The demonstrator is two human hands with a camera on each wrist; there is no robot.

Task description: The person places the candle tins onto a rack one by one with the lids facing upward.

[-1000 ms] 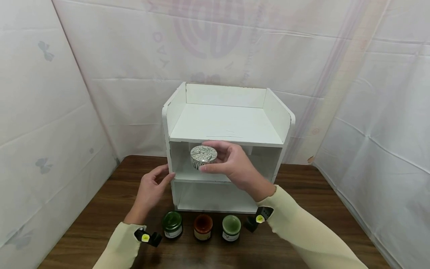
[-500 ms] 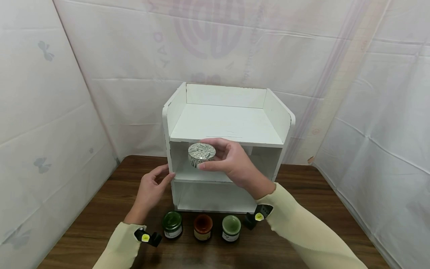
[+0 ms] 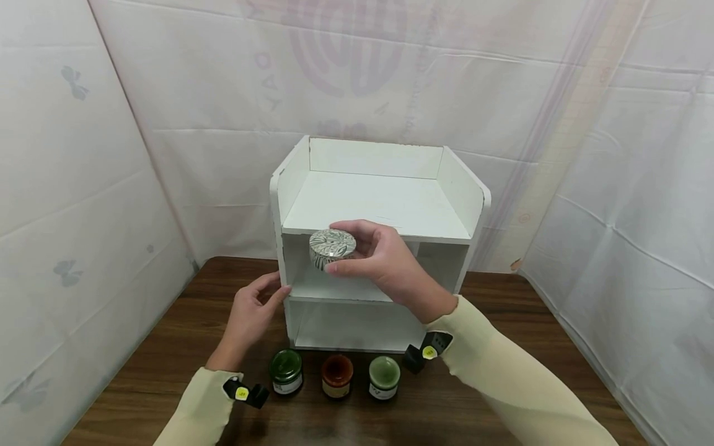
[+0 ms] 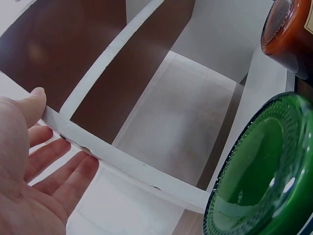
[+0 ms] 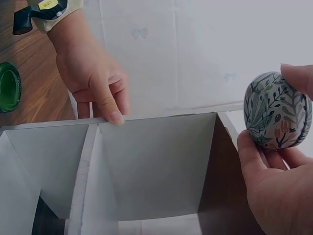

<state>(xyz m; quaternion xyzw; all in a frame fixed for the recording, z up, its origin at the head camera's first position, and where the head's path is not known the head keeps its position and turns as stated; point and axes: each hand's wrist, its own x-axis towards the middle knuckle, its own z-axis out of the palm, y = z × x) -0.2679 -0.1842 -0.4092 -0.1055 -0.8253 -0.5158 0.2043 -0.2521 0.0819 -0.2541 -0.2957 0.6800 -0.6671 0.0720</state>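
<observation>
Nearest me on the table [image 3: 435, 412], a dark green jar [image 3: 286, 367], a red-brown jar [image 3: 337, 371] and a pale green jar [image 3: 384, 374] stand in a row, left to right. Past them, my left grip [image 3: 252, 314] holds the left side edge of the white shelf [image 3: 374, 198] between thumb and fingers. My right grip [image 3: 387, 265] is clasped round a leaf-patterned tin [image 3: 332, 246], raised before the upper compartment, top upward. Behind hangs a pale printed sheet [image 3: 357, 87].

The right arm [image 3: 510, 375] extends from 5 o'clock, the right hand [image 3: 390, 269] pinching, fingers [image 3: 354, 227] toward 10 o'clock; the left arm [image 3: 195, 406] from 7 o'clock, the left hand [image 3: 252, 314] gripping, thumb [image 3: 277, 298] parted
</observation>
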